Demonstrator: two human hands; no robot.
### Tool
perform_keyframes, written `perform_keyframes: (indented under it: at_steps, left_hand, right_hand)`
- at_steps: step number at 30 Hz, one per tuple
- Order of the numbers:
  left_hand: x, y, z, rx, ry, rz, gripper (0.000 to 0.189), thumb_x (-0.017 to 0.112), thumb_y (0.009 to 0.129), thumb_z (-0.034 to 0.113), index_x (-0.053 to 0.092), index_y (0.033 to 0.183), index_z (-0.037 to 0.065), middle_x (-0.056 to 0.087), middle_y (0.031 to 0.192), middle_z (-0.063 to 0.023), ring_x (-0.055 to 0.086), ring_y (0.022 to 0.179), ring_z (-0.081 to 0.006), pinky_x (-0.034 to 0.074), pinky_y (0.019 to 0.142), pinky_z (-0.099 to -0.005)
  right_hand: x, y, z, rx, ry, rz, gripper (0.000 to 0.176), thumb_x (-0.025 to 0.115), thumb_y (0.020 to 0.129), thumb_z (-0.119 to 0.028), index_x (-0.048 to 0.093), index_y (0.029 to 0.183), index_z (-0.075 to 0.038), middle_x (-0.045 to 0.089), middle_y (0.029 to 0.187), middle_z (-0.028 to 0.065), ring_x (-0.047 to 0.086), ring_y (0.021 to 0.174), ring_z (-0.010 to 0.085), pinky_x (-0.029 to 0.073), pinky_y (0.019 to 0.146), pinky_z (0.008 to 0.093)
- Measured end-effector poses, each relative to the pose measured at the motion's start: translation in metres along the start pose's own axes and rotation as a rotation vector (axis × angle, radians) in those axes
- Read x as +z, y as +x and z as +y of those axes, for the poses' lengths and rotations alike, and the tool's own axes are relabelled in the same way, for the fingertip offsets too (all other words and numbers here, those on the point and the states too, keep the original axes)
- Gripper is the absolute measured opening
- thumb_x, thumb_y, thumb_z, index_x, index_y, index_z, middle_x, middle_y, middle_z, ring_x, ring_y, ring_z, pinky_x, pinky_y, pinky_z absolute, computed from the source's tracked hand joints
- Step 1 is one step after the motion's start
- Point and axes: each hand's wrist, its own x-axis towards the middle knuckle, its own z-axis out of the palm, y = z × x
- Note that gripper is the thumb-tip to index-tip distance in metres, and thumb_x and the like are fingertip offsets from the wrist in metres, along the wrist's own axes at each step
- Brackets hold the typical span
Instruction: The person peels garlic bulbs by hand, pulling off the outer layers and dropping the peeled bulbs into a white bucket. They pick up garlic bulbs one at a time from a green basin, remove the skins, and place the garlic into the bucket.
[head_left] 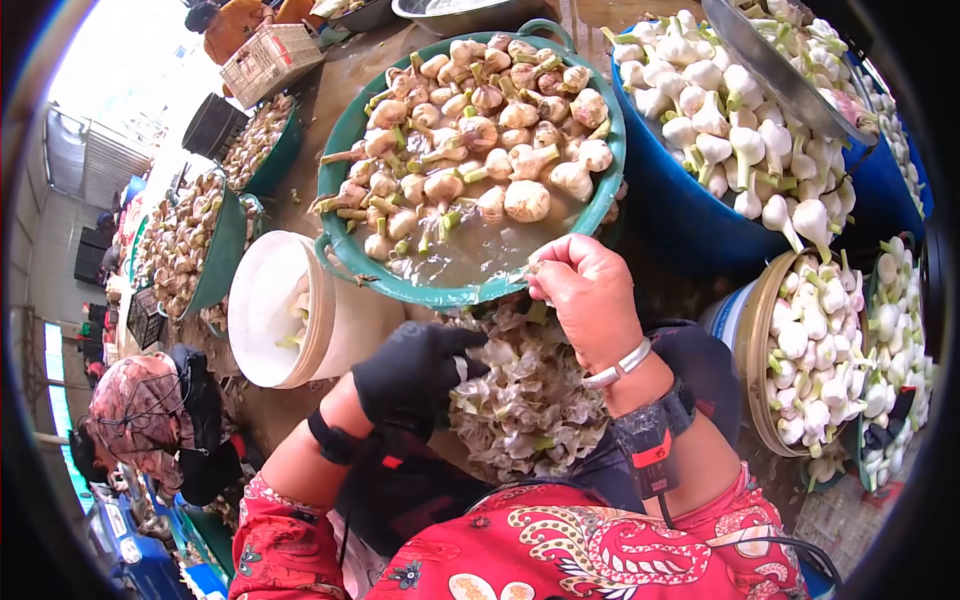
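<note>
My left hand (418,372), in a black glove, is curled closed over the left edge of a pile of loose garlic skins (535,405) at my lap. Whatever it may hold is hidden. My bare right hand (588,290) is closed in a pinch at the near rim of a green basin (470,296). A small pale scrap seems to be between thumb and finger, too small to name. Inside the basin, unpeeled garlic bulbs (480,135) with cut stems lie in cloudy water.
At right, a blue tub (650,200) and a wide bucket (757,350) hold white peeled garlic. A white bucket (270,310) lies tilted at left. Beyond it are green tubs of unpeeled garlic (180,245) and a person in a patterned head covering (140,415).
</note>
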Motion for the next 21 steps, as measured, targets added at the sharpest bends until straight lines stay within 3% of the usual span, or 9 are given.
perform_keyframes:
  at_steps: [3,4,6,9,13,16,18,19,21]
  left_hand:
    - [-0.009,0.006,-0.013,0.020,0.095,0.174,0.028,0.069,0.080,0.022,0.069,0.105,0.008,0.066,0.079,-0.0182,0.065,0.074,-0.0345,0.050,0.070,-0.0380]
    - [-0.015,0.017,-0.021,-0.111,0.096,0.243,0.029,0.070,0.077,0.020,0.069,0.103,0.008,0.067,0.079,-0.0170,0.064,0.079,-0.0336,0.050,0.072,-0.0388]
    - [-0.020,0.049,-0.056,-0.025,0.227,0.369,0.034,0.070,0.076,0.024,0.067,0.106,0.007,0.066,0.093,-0.0180,0.064,0.088,-0.0337,0.050,0.078,-0.0405]
    - [-0.021,0.097,-0.075,-0.038,0.423,0.361,0.049,0.069,0.073,0.025,0.059,0.120,0.013,0.061,0.105,-0.0185,0.059,0.098,-0.0369,0.047,0.086,-0.0426]
    - [-0.013,0.146,-0.082,-0.237,0.626,0.294,0.049,0.070,0.072,0.020,0.059,0.119,0.010,0.062,0.108,-0.0167,0.059,0.101,-0.0336,0.046,0.087,-0.0438]
    - [-0.023,0.151,-0.095,-0.245,0.531,0.246,0.042,0.069,0.073,0.018,0.063,0.113,0.009,0.066,0.101,-0.0158,0.062,0.096,-0.0323,0.048,0.085,-0.0421]
    - [-0.035,0.136,-0.089,-0.289,0.095,0.285,0.032,0.068,0.075,0.018,0.068,0.106,0.008,0.068,0.095,-0.0159,0.066,0.088,-0.0293,0.051,0.079,-0.0389]
    - [-0.037,0.120,-0.085,-0.088,0.177,0.440,0.026,0.067,0.077,0.014,0.070,0.102,0.006,0.068,0.095,-0.0161,0.067,0.079,-0.0224,0.052,0.072,-0.0328]
    - [-0.043,0.086,-0.063,-0.184,-0.140,0.477,0.025,0.065,0.079,0.005,0.067,0.104,0.002,0.068,0.087,-0.0087,0.063,0.074,-0.0127,0.050,0.068,-0.0260]
  right_hand:
    - [0.004,-0.002,0.006,-0.023,-0.064,0.048,0.009,0.061,0.077,-0.003,0.062,0.086,-0.001,0.064,0.072,0.0059,0.059,0.059,0.0111,0.049,0.059,0.0270]
    - [0.007,-0.003,0.009,-0.026,-0.065,0.048,0.009,0.061,0.077,-0.003,0.062,0.086,-0.001,0.064,0.072,0.0059,0.059,0.059,0.0111,0.049,0.059,0.0270]
    - [0.012,0.000,0.020,-0.159,-0.084,0.090,0.012,0.061,0.076,-0.005,0.062,0.087,-0.001,0.064,0.072,0.0087,0.060,0.059,0.0146,0.050,0.061,0.0290]
    - [0.010,-0.004,0.008,-0.076,-0.255,0.003,0.018,0.064,0.073,-0.009,0.063,0.089,-0.001,0.065,0.075,0.0120,0.064,0.065,0.0211,0.051,0.064,0.0311]
    - [0.011,0.001,0.005,-0.079,-0.270,-0.017,0.018,0.064,0.073,-0.010,0.063,0.089,0.000,0.066,0.077,0.0132,0.064,0.067,0.0212,0.051,0.065,0.0313]
    - [0.010,0.005,0.003,-0.092,-0.236,0.000,0.017,0.063,0.073,-0.010,0.064,0.088,-0.001,0.065,0.076,0.0123,0.064,0.068,0.0212,0.051,0.065,0.0311]
    - [0.010,0.006,0.001,-0.107,-0.311,-0.041,0.016,0.065,0.078,-0.005,0.063,0.093,0.000,0.064,0.079,0.0046,0.058,0.067,0.0075,0.049,0.064,0.0243]
    - [0.011,0.006,0.002,-0.108,-0.309,-0.045,0.016,0.065,0.078,-0.005,0.063,0.093,0.000,0.064,0.079,0.0046,0.058,0.067,0.0075,0.049,0.064,0.0243]
    - [0.015,0.004,0.003,-0.047,-0.299,-0.083,0.033,0.066,0.077,-0.004,0.061,0.109,-0.003,0.063,0.095,0.0096,0.060,0.078,0.0097,0.050,0.070,0.0253]
